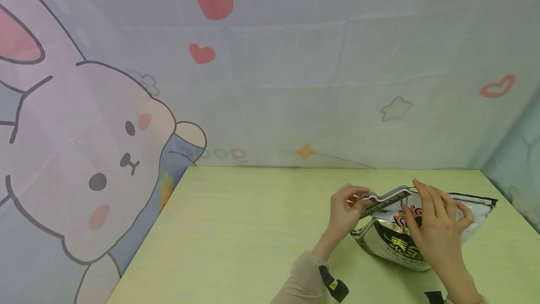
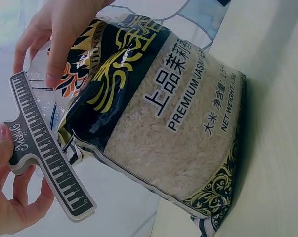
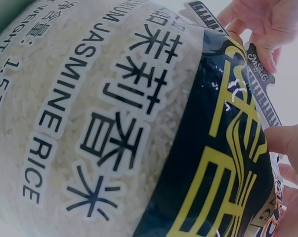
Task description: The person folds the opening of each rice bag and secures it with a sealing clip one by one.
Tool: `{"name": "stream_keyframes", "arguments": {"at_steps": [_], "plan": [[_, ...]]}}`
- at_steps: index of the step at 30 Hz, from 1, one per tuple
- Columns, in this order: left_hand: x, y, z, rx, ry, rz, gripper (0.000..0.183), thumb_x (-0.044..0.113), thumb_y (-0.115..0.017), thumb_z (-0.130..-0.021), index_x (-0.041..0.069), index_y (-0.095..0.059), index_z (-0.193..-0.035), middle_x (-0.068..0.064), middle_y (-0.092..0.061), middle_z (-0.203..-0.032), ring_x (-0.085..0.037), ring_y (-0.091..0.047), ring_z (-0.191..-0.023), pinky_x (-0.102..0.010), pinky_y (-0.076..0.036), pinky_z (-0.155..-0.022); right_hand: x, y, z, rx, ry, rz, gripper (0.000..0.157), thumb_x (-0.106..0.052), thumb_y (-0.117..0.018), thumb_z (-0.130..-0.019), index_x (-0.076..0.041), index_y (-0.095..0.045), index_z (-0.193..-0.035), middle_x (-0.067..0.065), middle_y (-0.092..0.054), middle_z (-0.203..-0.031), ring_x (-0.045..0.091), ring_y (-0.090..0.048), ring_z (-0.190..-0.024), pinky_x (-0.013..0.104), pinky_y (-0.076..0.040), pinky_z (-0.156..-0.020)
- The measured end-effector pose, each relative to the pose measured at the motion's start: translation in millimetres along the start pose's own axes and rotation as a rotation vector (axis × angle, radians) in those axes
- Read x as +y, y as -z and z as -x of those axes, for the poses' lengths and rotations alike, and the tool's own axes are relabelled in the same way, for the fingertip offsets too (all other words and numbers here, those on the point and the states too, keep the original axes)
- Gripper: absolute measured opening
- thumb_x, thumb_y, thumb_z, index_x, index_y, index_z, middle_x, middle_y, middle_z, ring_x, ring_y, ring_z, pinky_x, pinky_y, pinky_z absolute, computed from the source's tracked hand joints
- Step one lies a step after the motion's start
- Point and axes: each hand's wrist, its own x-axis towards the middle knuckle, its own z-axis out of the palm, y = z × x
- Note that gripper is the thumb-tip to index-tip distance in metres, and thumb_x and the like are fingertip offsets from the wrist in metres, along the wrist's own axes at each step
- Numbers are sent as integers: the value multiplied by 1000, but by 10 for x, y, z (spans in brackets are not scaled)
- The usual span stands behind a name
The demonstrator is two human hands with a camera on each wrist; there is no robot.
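Observation:
A bag of jasmine rice (image 1: 401, 253) stands tilted on the table, its clear lower part showing white grains in the left wrist view. My left hand (image 1: 345, 211) pinches a clip with a piano-key pattern and the word "Music" (image 2: 50, 148) by its raised middle grips. The clip lies slantwise by the bag's folded upper part; whether its jaws are round the plastic I cannot tell. At the bag's upper part, my right hand (image 1: 440, 229) holds the plastic, thumb in front and fingers behind. The bag's loose top (image 1: 474, 203) sticks out to the right, past that hand.
A pale yellow-green table (image 1: 236, 233) extends left of the bag. Behind it hangs a cloth backdrop (image 1: 287, 83) printed with a rabbit and hearts. Dark straps (image 1: 333, 285) circle the wrists.

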Motion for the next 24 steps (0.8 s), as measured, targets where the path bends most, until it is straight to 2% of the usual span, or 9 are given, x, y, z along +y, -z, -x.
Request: {"name": "stream_keyframes", "arguments": {"at_steps": [8,16,21,24], "plan": [[42,-36,-41,-6,18,34,16,1,-64,-77,-7,-65,-91,-22,-58,-75,-31,-54,-63,-4,-35,-50,0,-6,5,9,9,0,53,-44,-40,-92,-4,-50,-124,24,-55,-105,41,-42,-99,62,-13,-84],[80,-75,-62,20,-11,0,13,0,-64,-77,-5,-66,-89,-17,-58,-72,-21,-54,-58,-5,-38,-48,18,-10,12,7,2,4,55,-46,-40,-91,-3,-49,-124,25,-55,-105,41,-42,-99,62,-13,-84],[115,-80,-66,17,-8,21,14,0,-63,-78,-6,-66,-89,-20,-58,-74,-28,-55,-61,-4,-37,-50,20,-10,18,10,-1,-2,57,-46,-40,-91,-2,-47,-125,24,-56,-106,41,-42,-99,62,-13,-83],[130,-79,-70,21,-20,-3,14,1,-64,-77,-5,-66,-90,-19,-59,-75,-27,-54,-61,-5,-37,-51,21,-15,14,14,2,-4,56,-46,-40,-91,-1,-47,-125,23,-56,-106,41,-42,-98,62,-13,-83]]}}
